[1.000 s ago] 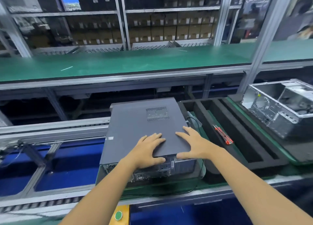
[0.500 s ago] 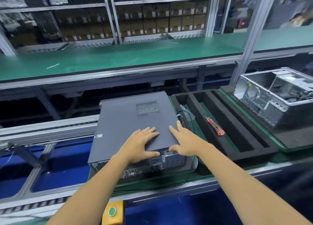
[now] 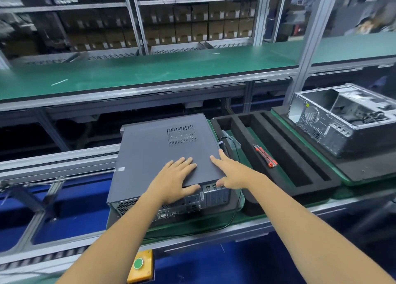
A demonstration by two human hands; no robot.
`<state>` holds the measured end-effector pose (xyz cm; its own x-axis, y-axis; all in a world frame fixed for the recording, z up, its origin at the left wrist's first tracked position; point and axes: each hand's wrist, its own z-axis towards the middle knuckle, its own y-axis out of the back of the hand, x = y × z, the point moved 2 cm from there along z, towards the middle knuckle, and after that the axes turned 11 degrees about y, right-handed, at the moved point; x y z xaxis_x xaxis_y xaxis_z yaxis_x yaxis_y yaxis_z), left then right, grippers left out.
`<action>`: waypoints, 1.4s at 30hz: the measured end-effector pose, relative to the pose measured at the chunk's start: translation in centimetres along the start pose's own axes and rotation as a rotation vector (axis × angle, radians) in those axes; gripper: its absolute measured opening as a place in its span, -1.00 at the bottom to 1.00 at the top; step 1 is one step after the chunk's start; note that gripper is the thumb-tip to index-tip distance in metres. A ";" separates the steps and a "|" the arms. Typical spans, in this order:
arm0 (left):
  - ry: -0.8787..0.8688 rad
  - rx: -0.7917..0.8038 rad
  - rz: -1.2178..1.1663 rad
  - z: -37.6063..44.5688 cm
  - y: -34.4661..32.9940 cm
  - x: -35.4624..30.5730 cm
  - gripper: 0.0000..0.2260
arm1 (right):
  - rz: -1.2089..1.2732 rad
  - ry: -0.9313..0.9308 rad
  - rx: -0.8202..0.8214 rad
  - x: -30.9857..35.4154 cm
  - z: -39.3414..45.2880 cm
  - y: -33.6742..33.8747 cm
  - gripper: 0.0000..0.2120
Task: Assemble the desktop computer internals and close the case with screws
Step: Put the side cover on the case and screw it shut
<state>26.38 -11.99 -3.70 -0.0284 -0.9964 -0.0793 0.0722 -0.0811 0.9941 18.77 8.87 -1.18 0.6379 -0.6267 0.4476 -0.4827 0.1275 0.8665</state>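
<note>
Both hands flat in head view, left hand (image 3: 174, 177) and right hand (image 3: 230, 173) with fingers straight, pressing side panel (image 3: 158, 153) onto desktop case (image 3: 171, 204) on green mat (image 3: 192, 223); uneven push risks rear edge missing its rail, misaligning screw holes.

I'm looking at a factory assembly line: roller conveyor (image 3: 60, 155), green workbench (image 3: 150, 71), shelves of cartons (image 3: 199, 24).

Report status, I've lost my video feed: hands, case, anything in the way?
Left hand and right hand both flat on the side panel, near edge. Panel on the computer case; no screwdriver in hand. Black cable alongside the right edge.
</note>
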 end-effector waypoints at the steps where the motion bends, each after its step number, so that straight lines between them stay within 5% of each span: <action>1: -0.006 -0.010 0.012 0.1 -0.1 -0.1 -0.29 | 0.002 -0.004 -0.002 0.0 0.0 -0.1 -0.13; 8: -0.129 0.068 0.029 1.1 -0.1 -3.3 -0.33 | 0.178 -0.062 -0.103 -1.2 -1.3 -0.2 0.00; 12: -0.233 0.058 0.050 2.8 -0.1 -6.1 -0.37 | 0.574 -0.088 -0.175 -2.7 -1.9 1.0 -0.32; 16: -0.290 0.011 0.034 4.0 0.1 -6.9 -0.40 | 0.585 -0.231 -0.440 -4.2 -1.6 1.7 -0.76; 20: -0.280 -0.068 -0.013 5.1 1.7 -8.2 -0.69 | 0.678 -0.415 -0.615 -6.1 -1.8 2.2 -0.81; 22: -0.204 -0.049 -0.056 7.0 2.9 -8.7 -0.59 | 0.562 -0.484 -0.654 -8.0 -2.0 2.8 -0.78; 28: -0.198 0.082 0.141 13.5 1.9 -13.7 -0.81 | 0.240 -0.530 -0.564 -14.5 -1.5 5.3 -0.81; 33: -0.002 0.250 0.062 20.2 -3.3 -20.5 -0.96 | 0.074 -0.523 -0.407 -21.6 1.0 5.9 -0.89; 42: 0.392 0.481 -0.010 25.9 -16.2 -22.2 -0.79 | -0.005 -0.458 -0.270 -29.4 6.3 3.1 -0.59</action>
<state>0.02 12.02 -16.11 0.3485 -0.9371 -0.0188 -0.3865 -0.1620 0.9080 -5.21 22.83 -13.06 0.2836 -0.8916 0.3531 -0.2704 0.2789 0.9215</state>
